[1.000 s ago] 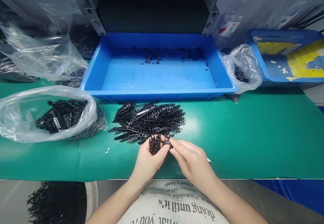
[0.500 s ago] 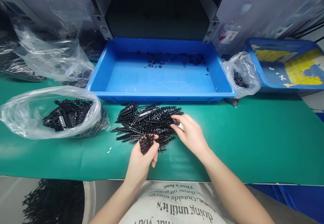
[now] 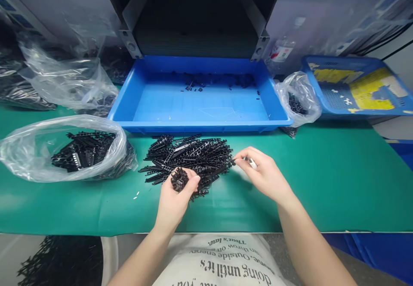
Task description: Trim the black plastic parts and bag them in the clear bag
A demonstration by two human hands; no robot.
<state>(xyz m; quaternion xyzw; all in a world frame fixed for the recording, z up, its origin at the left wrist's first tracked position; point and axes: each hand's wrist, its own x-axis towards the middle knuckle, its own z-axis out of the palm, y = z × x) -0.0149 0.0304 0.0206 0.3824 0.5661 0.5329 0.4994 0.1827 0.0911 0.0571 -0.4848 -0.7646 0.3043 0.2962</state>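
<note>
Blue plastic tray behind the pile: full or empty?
Nearly empty. The blue plastic tray shows mostly bare floor, with a few small black plastic bits scattered along its far wall.

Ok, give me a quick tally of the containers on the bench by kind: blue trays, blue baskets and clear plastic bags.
Blue tray: 1
Blue basket: 1
Clear plastic bags: 3 clearly seen - one beside the left hand, one behind it, one right of the tray
Total: 5; more plastic at the far left edge is too dark to count.
</note>
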